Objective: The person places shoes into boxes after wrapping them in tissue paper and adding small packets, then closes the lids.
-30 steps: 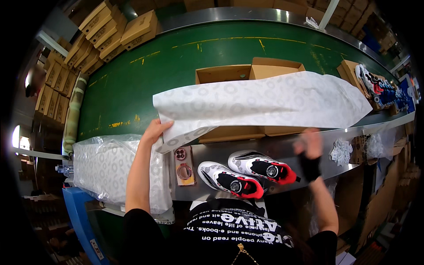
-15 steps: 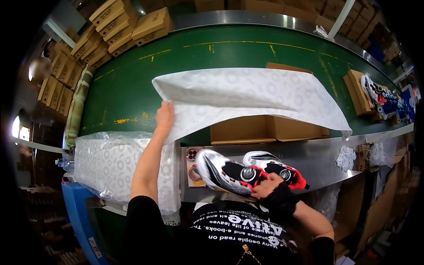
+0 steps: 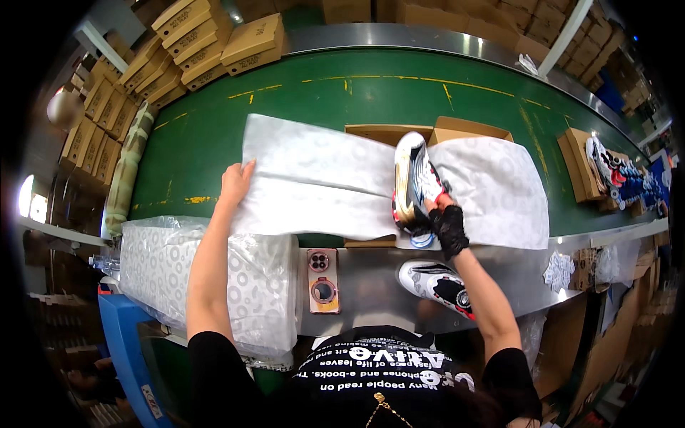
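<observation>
Toward two o'clock from the centre of view, a white, black and red shoe is held by the right hand, toe pointing to twelve and tilted onto its side. That hand's fingers are clamped on it around the ankle opening, partly out of sight, a grip that presumably lets one hand steer the whole shoe. Beneath spreads a patterned paper sheet; whether the shoe presses on it or hangs just above, I cannot tell.

At half past nine, the left hand has its thumb and fingers pinched together on the sheet's left edge, probably so the loose paper stays spread rather than sliding. An open cardboard box, toward half past one, lies under the sheet and seems to bear it up.

Between four and five o'clock, the second shoe rests on the steel desk, partly covered by the right forearm, likely there for easy reach. Just past six, a pink phone lies apart from the sheet. At eight, a plastic-wrapped pack of similar paper sits within handy range of the left side.
</observation>
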The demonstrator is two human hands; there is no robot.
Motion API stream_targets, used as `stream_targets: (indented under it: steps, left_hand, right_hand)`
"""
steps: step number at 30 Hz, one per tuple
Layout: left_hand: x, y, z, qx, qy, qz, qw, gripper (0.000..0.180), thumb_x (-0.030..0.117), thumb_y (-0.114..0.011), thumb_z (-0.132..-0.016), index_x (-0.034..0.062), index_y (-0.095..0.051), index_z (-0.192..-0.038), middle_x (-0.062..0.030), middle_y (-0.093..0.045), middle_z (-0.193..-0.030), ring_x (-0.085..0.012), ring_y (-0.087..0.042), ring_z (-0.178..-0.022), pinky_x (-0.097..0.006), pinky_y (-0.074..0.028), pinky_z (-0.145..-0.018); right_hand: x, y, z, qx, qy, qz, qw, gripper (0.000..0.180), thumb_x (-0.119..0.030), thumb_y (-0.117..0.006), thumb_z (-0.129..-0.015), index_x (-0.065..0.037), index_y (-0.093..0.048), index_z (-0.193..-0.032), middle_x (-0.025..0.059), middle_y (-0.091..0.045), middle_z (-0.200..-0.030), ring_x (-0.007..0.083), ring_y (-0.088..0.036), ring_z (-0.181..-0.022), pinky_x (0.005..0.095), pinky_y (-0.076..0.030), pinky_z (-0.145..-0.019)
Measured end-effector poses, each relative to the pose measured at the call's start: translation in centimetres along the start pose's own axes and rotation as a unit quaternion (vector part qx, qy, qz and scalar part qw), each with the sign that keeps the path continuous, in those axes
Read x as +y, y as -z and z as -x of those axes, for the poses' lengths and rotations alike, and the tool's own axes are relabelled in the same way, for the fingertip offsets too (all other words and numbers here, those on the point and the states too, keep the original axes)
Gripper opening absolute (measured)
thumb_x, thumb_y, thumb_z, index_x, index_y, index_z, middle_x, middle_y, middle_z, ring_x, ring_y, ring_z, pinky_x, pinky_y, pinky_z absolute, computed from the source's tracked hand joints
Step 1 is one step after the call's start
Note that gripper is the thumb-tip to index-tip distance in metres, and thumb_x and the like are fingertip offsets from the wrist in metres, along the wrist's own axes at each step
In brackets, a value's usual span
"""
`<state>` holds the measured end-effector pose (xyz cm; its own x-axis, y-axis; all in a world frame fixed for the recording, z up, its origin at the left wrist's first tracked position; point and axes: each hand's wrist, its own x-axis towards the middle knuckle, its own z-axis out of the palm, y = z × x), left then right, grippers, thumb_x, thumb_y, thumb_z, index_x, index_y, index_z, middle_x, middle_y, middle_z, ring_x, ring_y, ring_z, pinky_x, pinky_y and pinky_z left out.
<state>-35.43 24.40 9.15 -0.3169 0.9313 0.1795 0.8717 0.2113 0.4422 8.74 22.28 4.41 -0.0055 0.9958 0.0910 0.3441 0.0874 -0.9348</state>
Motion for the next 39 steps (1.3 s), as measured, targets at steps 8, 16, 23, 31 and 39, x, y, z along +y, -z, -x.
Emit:
stream_targets:
  steps: [8,16,23,31,39]
  left_hand:
    - [-0.3,4.0,-3.4,-0.101,0.083,0.174,0.976,0.046,0.039,-0.051,-0.083,-0.0011,-0.053,-0.061,-0.0042,-0.052,-0.053,-0.0114,-0.044,-0.05,-0.031,-0.039,-0.049]
    - [12.2,8.3,-1.4,-0.224,0.082,0.474,0.847,0.038,0.037,-0.048,-0.086,0.0033,-0.055,-0.101,-0.003,-0.058,-0.089,-0.0105,-0.055,-0.076,-0.026,-0.047,-0.067]
    - [17.6,-4.5,4.0,-0.232,-0.065,0.349,0.906,0.031,0.028,-0.046,-0.089,0.0005,-0.059,-0.088,-0.0058,-0.057,-0.081,-0.0137,-0.052,-0.07,-0.028,-0.047,-0.067]
    - [16.6,-12.5,9.8,-0.172,-0.344,-0.037,0.922,0.057,0.037,-0.058,-0.074,0.0085,-0.043,-0.121,-0.0152,-0.029,-0.134,-0.031,-0.022,-0.126,-0.058,-0.012,-0.098]
    - [17.8,-12.6,10.9,-0.158,-0.314,0.078,0.933,0.064,0.035,-0.066,-0.069,0.0013,-0.043,-0.118,-0.0216,-0.042,-0.119,-0.0349,-0.036,-0.114,-0.05,-0.028,-0.093]
  right_hand:
    - [-5.3,0.8,2.1,-0.043,-0.066,-0.128,0.989,0.016,-0.013,-0.055,-0.082,0.0,-0.056,-0.092,-0.0007,-0.056,-0.072,0.0053,-0.048,-0.064,0.0211,-0.04,-0.058]
    - [-1.1,-7.1,-0.1,-0.149,-0.082,-0.062,0.983,0.019,-0.017,-0.054,-0.081,0.0,-0.058,-0.09,-0.0005,-0.054,-0.07,0.0067,-0.05,-0.068,0.0222,-0.04,-0.06]
    - [-1.3,-6.6,0.9,-0.17,0.16,0.301,0.925,0.048,-0.02,-0.056,-0.074,-0.003,-0.04,-0.117,0.0169,-0.044,-0.116,0.0294,-0.04,-0.111,0.0415,-0.031,-0.09]
    - [0.5,7.7,3.7,-0.01,0.07,0.46,0.885,0.05,-0.024,-0.063,-0.069,-0.002,-0.047,-0.111,0.0182,-0.044,-0.118,0.0334,-0.042,-0.108,0.0484,-0.028,-0.091]
    - [-4.1,11.6,13.9,-0.227,-0.015,0.385,0.895,0.086,-0.025,-0.073,-0.056,-0.001,-0.03,-0.126,0.0188,-0.054,-0.099,0.0325,-0.053,-0.092,0.0401,-0.036,-0.086]
